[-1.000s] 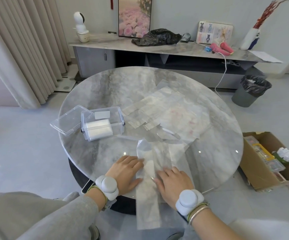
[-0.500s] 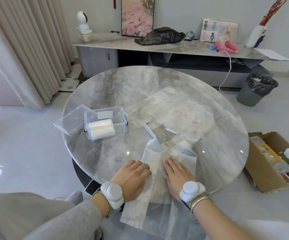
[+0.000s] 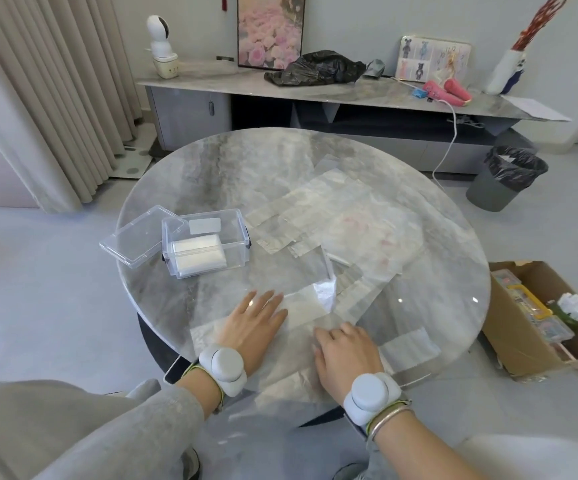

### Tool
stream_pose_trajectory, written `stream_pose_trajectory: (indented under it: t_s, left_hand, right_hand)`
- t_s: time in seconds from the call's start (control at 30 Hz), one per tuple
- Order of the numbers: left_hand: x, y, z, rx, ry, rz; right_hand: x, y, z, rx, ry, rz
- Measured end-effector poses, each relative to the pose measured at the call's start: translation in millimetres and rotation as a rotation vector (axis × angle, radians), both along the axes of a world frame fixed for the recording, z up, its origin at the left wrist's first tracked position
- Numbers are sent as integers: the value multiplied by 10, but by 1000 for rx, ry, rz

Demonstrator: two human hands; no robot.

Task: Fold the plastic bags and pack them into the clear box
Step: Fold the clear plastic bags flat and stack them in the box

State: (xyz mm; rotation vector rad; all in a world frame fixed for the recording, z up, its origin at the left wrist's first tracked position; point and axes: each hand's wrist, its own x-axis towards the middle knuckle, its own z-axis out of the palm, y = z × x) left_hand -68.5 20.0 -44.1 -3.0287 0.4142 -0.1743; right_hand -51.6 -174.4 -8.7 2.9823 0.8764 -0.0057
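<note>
A clear plastic bag (image 3: 310,308) lies spread at the near edge of the round marble table (image 3: 218,168), partly hanging over the edge. My left hand (image 3: 253,318) presses flat on its left part, fingers apart. My right hand (image 3: 344,348) lies flat on its right part, fingers slightly curled. A loose pile of more clear plastic bags (image 3: 343,223) covers the table's middle. The clear box (image 3: 206,245) stands open at the left with folded white bags (image 3: 199,259) inside; its lid (image 3: 135,239) rests beside it on the left.
A cardboard carton (image 3: 537,327) with items stands on the floor at the right. A grey bin (image 3: 507,178) with a black liner is behind it. A long console (image 3: 315,95) with a black bag, frames and a vase runs along the back wall. Curtains hang at the left.
The bag under my hands has turned from lengthwise to lying crosswise along the table edge. Both hands have spread apart, the left moving left and forward, the right moving right.
</note>
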Motion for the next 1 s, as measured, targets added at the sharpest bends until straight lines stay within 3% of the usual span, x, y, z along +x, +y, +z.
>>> stream_pose_trajectory:
  t_s: [0.1, 0.3, 0.43, 0.63, 0.8, 1.0]
  left_hand:
    - [-88, -112, 7, -100, -78, -67]
    - [-210, -95, -171, 5, -83, -220]
    - [-136, 21, -168, 69, -1, -183]
    - [12, 32, -74, 139, -58, -134]
    - [-93, 50, -23, -63, -69, -121]
    - [-397, 304, -21, -190, -26, -276]
  right_hand:
    - [122, -84, -188, 39, 46, -29]
    - [149, -198, -543, -18, 90, 16]
    - [117, -184, -590, 33, 40, -45]
    - [-45, -41, -454, 51, 22, -129]
    - [17, -47, -347, 67, -66, 8]
    - [32, -77, 67, 130, 198, 306]
